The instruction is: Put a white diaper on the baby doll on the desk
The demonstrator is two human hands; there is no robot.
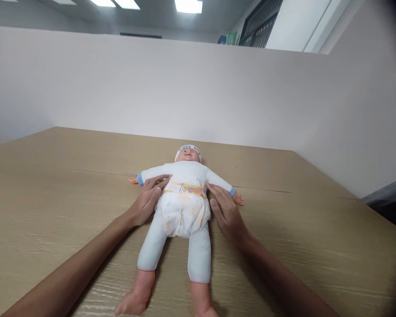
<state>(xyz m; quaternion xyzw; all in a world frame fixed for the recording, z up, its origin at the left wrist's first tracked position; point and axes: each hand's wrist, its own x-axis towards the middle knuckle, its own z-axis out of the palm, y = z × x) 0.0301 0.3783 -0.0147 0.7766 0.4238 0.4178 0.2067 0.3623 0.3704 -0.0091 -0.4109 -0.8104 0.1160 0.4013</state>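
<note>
A baby doll (188,169) lies on its back on the wooden table, head away from me and feet toward me. It has a white cap with lettering, a white bodysuit with blue cuffs, and bare feet. Around its waist sits a white diaper (185,215) with a printed orange and yellow front band. My left hand (148,198) rests against the diaper's left side, fingers stretched along the doll's waist. On the opposite side, my right hand (226,209) lies with extended fingers touching the diaper's edge. Neither hand is closed around anything.
The light wooden table (69,220) has a thin seam running across it behind the doll's arms. A pale partition wall (152,88) rises along the table's far side and continues at right. A dark object (389,202) is partly visible beyond the right edge.
</note>
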